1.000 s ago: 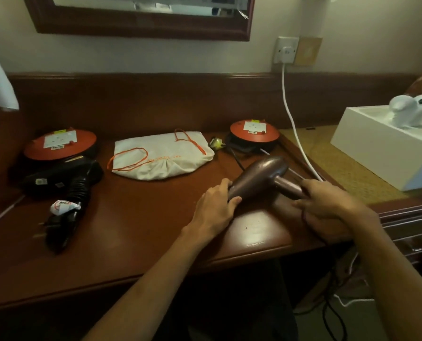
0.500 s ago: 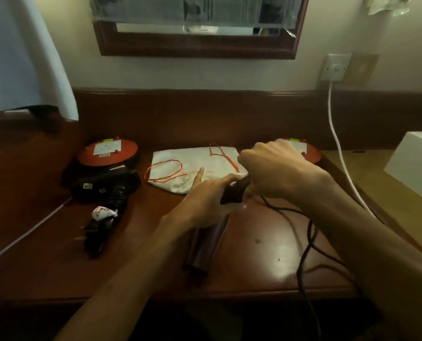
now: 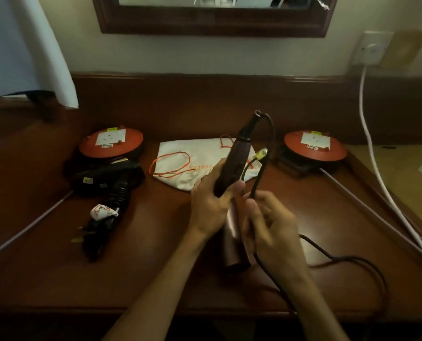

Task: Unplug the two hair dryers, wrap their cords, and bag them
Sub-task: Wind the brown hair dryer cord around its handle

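Note:
My left hand (image 3: 211, 203) grips the brown hair dryer (image 3: 238, 156) by its handle, which points up and away while its barrel points down toward me. My right hand (image 3: 270, 222) pinches the dryer's black cord (image 3: 266, 153) just right of the handle; the cord arcs from the handle's top, then trails in a loop (image 3: 367, 267) across the desk to the right. A black hair dryer (image 3: 111, 178) lies at the left with its cord bundled and its plug (image 3: 82, 236) showing. A white drawstring bag (image 3: 188, 166) with orange cords lies flat behind my hands.
Two red round extension reels stand at the back, one on the left (image 3: 111, 143) and one on the right (image 3: 314, 147). A white cable (image 3: 369, 134) hangs from the wall socket (image 3: 371, 49). The wooden desk (image 3: 156, 254) ends near me. A mirror frame (image 3: 215, 28) hangs above.
The brown dryer's handle has been tipped upright in my left hand. My right hand came down off the handle and now holds the cord beside it.

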### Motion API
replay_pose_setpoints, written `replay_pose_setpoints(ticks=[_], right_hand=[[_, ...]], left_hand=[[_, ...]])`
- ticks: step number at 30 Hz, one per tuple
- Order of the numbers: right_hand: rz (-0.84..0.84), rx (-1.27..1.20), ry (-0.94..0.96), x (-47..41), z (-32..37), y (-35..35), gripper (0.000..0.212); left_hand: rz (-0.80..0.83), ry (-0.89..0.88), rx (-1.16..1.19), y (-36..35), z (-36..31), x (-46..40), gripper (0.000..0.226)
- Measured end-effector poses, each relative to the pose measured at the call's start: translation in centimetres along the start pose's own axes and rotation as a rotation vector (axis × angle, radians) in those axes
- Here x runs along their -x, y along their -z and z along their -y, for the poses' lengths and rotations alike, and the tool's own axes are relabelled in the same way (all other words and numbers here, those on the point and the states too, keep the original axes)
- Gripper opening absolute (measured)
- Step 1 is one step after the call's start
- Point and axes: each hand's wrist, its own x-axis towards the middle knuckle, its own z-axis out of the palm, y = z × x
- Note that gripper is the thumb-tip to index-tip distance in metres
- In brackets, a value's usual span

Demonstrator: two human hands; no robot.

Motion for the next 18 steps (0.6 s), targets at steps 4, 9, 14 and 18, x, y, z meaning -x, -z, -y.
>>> replay_pose_setpoints(ticks=[4, 9, 14, 18], right_hand=[[0.074, 0.201, 0.033, 0.7, -1.9, -1.8, 0.048], [0.149, 0.417, 0.099, -1.1, -2.7, -1.5, 0.043], [0.124, 0.575, 0.104, -0.7, -3.5, -1.1, 0.025], [0.187, 0.760, 0.001, -0.1, -4.5, 1.2, 0.031]], left_hand=[[0.090, 0.042, 0.060, 0.3, -0.2, -0.3, 0.037], [0.233, 0.014, 0.006, 0.7, -0.5, -0.4, 0.065], [0.288, 0.046, -0.133, 0.8, 0.2, -1.2, 0.075], [0.296, -0.007, -0.278, 0.8, 0.0, -1.1, 0.081]])
